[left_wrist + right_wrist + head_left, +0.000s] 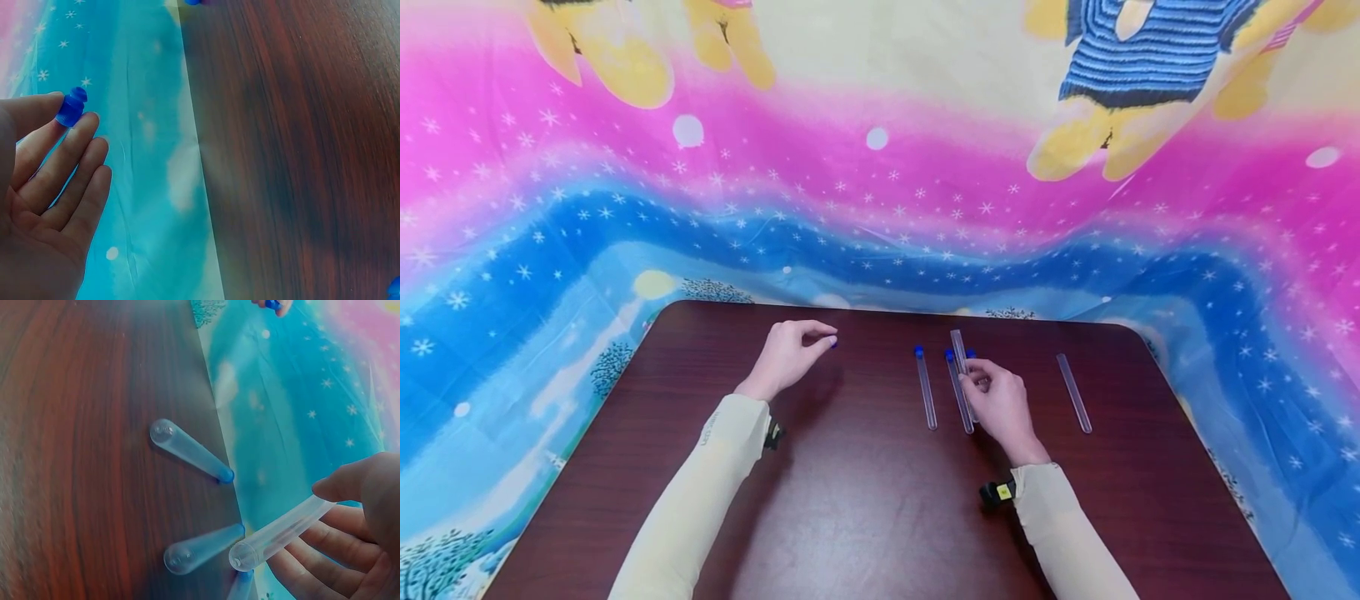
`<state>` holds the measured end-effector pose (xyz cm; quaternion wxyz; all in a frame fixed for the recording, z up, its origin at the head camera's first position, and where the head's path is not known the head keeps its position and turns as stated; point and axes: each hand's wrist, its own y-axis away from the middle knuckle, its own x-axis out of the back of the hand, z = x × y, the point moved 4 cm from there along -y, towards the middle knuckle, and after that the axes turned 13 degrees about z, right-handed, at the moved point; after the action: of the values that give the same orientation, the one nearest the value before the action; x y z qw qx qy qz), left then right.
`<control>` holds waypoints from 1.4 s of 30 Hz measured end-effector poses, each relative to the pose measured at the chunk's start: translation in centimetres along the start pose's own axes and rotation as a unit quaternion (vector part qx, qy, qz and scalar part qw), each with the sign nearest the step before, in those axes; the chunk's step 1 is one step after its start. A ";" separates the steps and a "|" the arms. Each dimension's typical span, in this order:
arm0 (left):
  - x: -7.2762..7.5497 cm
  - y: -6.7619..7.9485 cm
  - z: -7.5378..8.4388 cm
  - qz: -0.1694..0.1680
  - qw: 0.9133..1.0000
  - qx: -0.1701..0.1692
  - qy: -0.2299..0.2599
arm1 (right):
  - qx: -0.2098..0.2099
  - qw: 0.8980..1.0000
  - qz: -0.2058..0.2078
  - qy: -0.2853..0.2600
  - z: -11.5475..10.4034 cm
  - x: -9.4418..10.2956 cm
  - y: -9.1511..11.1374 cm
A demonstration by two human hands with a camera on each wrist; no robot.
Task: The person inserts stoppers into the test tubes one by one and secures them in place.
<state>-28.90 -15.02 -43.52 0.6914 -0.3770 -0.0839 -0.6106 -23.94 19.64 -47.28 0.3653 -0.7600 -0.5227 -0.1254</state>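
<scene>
Behind a dark wood table (pixel 850 517), printed cloth (pixel 880 200) in pink and blue, dotted with snowflakes. Clamped between thumb and fingers of the right hand (pixel 1000 407): a clear tube (pixel 958 350), slim, straight and tilted, toward the table's far edge, right of its middle. Pinched between thumb and forefinger of the left hand (pixel 786 354), other fingers extended: a blue cap (pixel 70 112), raised toward the far edge, left of the middle. Just beside the right hand, three capped tubes (pixel 927 396), blue ends toward the far edge, one mostly covered by the hand. Farther out, nearer the right edge, a lone tube (pixel 1074 394), visible only from the head. Merely a blue speck from the head, but from the left wrist, a ribbed cap with a narrower plug. Visible from the right wrist: the held tube's rounded end, hidden by fingers from the head.
</scene>
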 end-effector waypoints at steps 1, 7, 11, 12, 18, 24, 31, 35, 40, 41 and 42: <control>0.0 0.0 0.1 0.000 1.000 -0.002 -0.001 | -0.002 1.000 -0.003 -0.003 -0.1 -0.1 0.1; -0.2 -0.1 0.4 0.000 1.000 -0.003 0.002 | -0.004 1.000 -0.009 -0.005 -0.4 -0.5 0.3; -0.5 -0.2 0.7 -0.004 1.000 0.000 0.005 | -0.003 1.000 -0.012 -0.002 -0.6 -0.7 0.5; -0.6 -0.2 0.8 -0.005 1.000 -0.001 0.006 | -0.002 1.000 -0.013 -0.002 -0.7 -0.7 0.5; -1.1 -0.3 1.1 -0.003 1.000 -0.005 0.010 | -0.003 1.000 -0.020 -0.007 -1.3 -1.0 0.8; -1.5 -0.4 1.6 -0.001 1.000 -0.007 0.020 | -0.011 0.999 -0.032 -0.006 -1.3 -1.4 1.2; -1.9 -0.5 2.1 0.001 0.999 -0.015 0.028 | -0.001 0.999 -0.038 -0.018 -2.2 -1.8 1.4; -2.1 -0.6 2.4 -0.005 0.999 -0.008 0.031 | -0.007 0.999 -0.042 -0.028 -2.6 -2.0 1.5; -2.3 -0.6 2.8 -0.007 0.999 -0.006 0.042 | -0.019 0.998 -0.055 -0.034 -2.7 -2.3 1.6; -2.4 -0.7 2.8 -0.007 0.999 -0.006 0.044 | -0.021 0.998 -0.057 -0.034 -2.7 -2.4 1.6; -2.4 -0.7 2.9 -0.007 0.999 -0.007 0.045 | -0.022 0.997 -0.059 -0.034 -2.7 -2.4 1.7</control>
<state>-29.10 -11.34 -42.62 0.6874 -0.3532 -0.0514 -0.6325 -22.97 15.78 -47.48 0.3223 -0.7397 -0.5758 -0.1321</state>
